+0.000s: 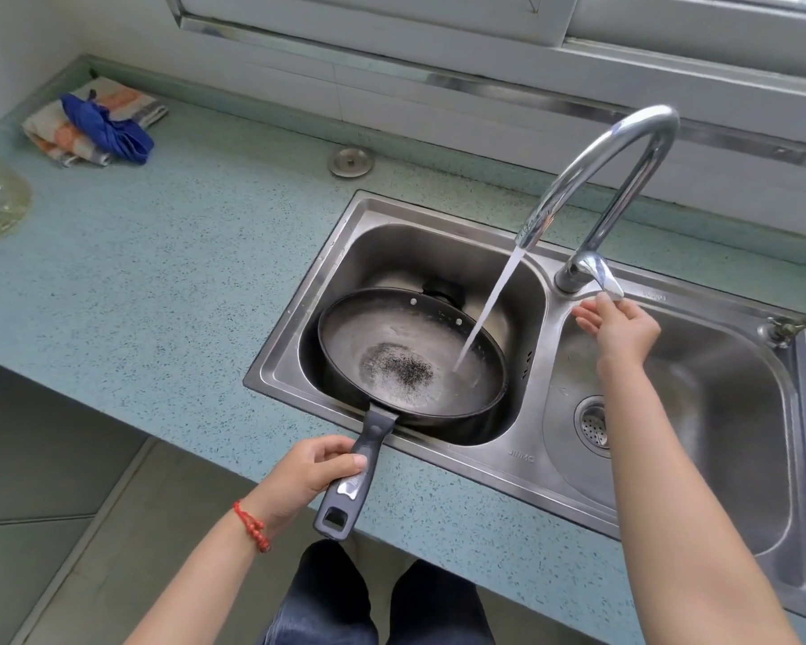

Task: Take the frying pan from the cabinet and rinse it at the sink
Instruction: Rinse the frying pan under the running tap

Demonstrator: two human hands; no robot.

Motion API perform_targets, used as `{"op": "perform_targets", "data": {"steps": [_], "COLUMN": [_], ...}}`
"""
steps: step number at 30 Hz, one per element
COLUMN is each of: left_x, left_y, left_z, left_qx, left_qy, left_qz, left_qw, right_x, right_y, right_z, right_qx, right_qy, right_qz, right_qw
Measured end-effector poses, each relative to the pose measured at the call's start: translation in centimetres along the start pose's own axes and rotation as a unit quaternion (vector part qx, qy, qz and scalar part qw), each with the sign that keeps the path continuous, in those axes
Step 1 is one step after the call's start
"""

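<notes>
Frying pan out of the cabinet, rinse under way.
My left hand fingers wrap its handle; right hand fingers rest loosely spread on the tap lever; swirling and draining remain.

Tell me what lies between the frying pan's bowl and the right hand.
In the head view, the falling water stream and the steel divider between the two basins separate the frying pan from the right hand at the faucet lever.

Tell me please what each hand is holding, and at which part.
The left hand holds the frying pan by the middle of its handle. The right hand holds nothing; its fingers touch the faucet lever.
</notes>
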State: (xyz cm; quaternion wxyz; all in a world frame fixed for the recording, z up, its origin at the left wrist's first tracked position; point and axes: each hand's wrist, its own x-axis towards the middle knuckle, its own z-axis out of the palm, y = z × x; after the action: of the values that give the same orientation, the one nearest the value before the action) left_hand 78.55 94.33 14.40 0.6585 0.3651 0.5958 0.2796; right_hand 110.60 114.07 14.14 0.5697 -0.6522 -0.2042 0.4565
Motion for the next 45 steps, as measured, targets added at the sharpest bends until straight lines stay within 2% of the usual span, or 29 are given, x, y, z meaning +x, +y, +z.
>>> {"op": "perform_targets", "data": {"steps": [4, 8, 13, 18, 24, 27, 34, 39, 45], "left_x": [0.0, 0.3, 0.9, 2.1, 2.7, 3.1, 2.5, 1.9, 0.4], "left_y": [0.5, 0.7, 0.7, 0.2, 0.3, 0.3, 0.1, -0.3, -1.6], "left_z": [0.1, -0.2, -1.0, -1.6, -1.0, -0.4, 0.8, 1.1, 1.0], "left_qx": [0.028, 0.049, 0.068, 0.047, -0.041, -0.091, -0.126, -0.174, -0.169], "left_qy": [-0.021, -0.051, -0.080, -0.073, -0.113, -0.094, -0.066, -0.065, -0.072], "left_qz": [0.012, 0.026, 0.034, 0.005, -0.049, -0.097, -0.070, -0.044, -0.012], "left_qw": [0.999, 0.997, 0.994, 0.996, 0.991, 0.987, 0.987, 0.982, 0.983], "right_x": [-5.4, -14.2, -24.3, -28.7, -28.8, -28.7, -29.1, -29.9, -31.9], "right_y": [1.5, 3.7, 6.5, 7.6, 7.5, 7.6, 7.5, 7.1, 7.4], "right_z": [0.0, 1.0, 2.6, 4.7, 6.8, 7.2, 6.5, 5.6, 4.1], "right_qx": [-0.030, -0.102, -0.251, -0.337, -0.251, -0.165, -0.160, -0.151, -0.141], "right_qy": [-0.015, -0.096, -0.184, -0.229, -0.226, -0.245, -0.231, -0.257, -0.276], "right_qz": [0.008, 0.023, 0.044, 0.097, 0.175, 0.225, 0.173, 0.146, 0.125], "right_qw": [0.999, 0.990, 0.949, 0.908, 0.925, 0.929, 0.944, 0.944, 0.943]}}
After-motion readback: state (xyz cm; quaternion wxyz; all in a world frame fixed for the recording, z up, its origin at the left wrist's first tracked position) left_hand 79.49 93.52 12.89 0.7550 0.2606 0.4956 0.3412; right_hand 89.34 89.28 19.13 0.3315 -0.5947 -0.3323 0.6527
